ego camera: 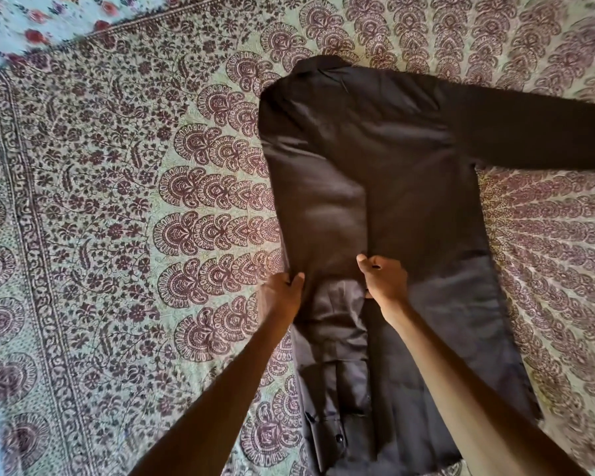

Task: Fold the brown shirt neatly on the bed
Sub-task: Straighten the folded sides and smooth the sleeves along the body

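Fingers [279, 277] of the left hand [282, 295] curl round the left folded edge of the brown shirt [375, 166], thumb on top. That hand is motion-blurred, so the grip reads as a pinch, probably.

Far left, top corner: pale floral sheet [31, 22] with red flowers. It borders the bed [117, 218], which is covered in a green-and-maroon paisley print.

Shirt lies flat on the bed, centre-right of view, collar [323, 65] at the far end and hem nearest the person. Its left side is folded in toward the middle. The left sleeve [334, 324] runs down along that folded panel, and its buttoned cuff [327, 438] is near the bottom of the view.

Right hand [383, 280] sits just right of the left, both on the shirt's mid-length. Its fingers are curled tight and the thumb is extended, pinching the inner edge of the folded panel.

Right sleeve [547, 132] is unfolded and stretched flat out to the right edge of view.
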